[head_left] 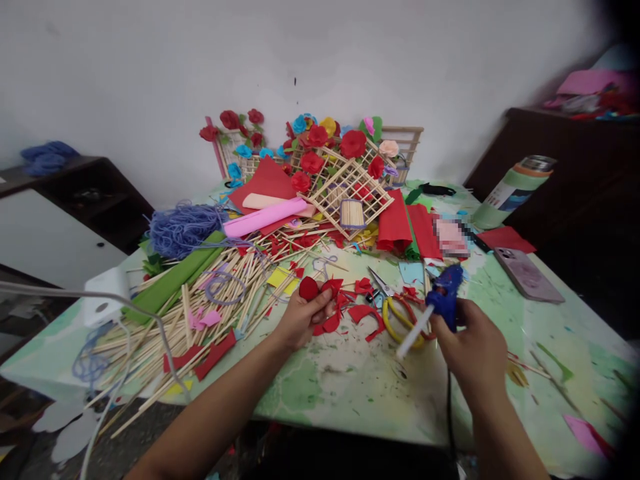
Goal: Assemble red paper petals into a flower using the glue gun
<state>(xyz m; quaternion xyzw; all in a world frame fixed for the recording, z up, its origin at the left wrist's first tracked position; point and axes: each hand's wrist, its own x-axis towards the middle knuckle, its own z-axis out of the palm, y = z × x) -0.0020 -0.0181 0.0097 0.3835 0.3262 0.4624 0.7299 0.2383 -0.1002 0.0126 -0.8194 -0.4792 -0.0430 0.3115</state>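
Note:
My left hand (311, 315) is closed on a small red paper piece (309, 288), pinched above the middle of the table. Wrapped around a blue hot glue gun (447, 293) is my right hand (473, 350), to the right. A white glue stick (416, 331) juts from the gun toward the lower left, and a dark cord hangs below it. Between the hands lie scissors (397, 313) with yellow and red handles, partly behind the glue stick. Red paper scraps (365, 317) are scattered on the table near my left hand.
Bamboo sticks (165, 340) and blue-purple yarn (183, 230) cover the left side of the table. Stick lattices (345, 193) with paper flowers (353, 143) lean at the back. A bottle (515, 190) and a phone (529, 274) are at the right. A white cable (150, 312) crosses the left foreground.

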